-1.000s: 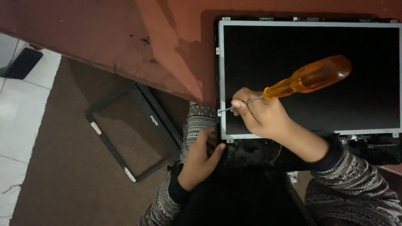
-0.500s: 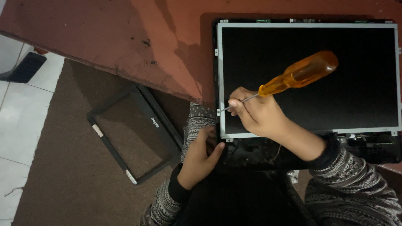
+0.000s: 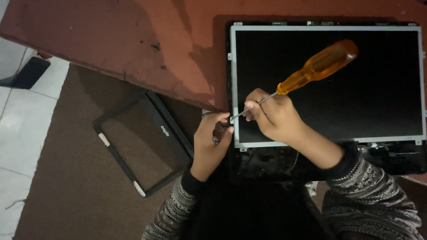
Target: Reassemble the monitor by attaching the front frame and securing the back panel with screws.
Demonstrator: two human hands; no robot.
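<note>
Head view, inspected from the fingers outward. Right hand (image 3: pixel 273 116) is clenched round the metal shank of the screwdriver (image 3: pixel 311 71), fingers pinching low near the tip, while the orange handle stands free above and to the right of the knuckles. The tip meets the left edge of the display panel (image 3: pixel 329 84), at a small mounting tab on the metal frame. Left hand (image 3: pixel 212 138) sits just beside that same edge, fingertips curled and pressed at the tab; whether they grasp a loose part or merely steady the frame cannot be told.

Judgement on workmanship: a grip this low gives fine aim but little turning force, so the tip should be seated square in the fastener and pressed along the shaft's line before turning. The left fingers are close to the tip and would take any slip; they belong clear of its path. The bare screen beside the tip would mark easily.

Left of the panel, a loose black bezel frame (image 3: pixel 175 138) lies on the brown floor mat (image 3: pixel 66 178), below the red table (image 3: pixel 133 49) edge.

Obscured: the fastener itself is too small and dark to make out; the lower housing under the panel is in shadow; both forearms run out of frame.
</note>
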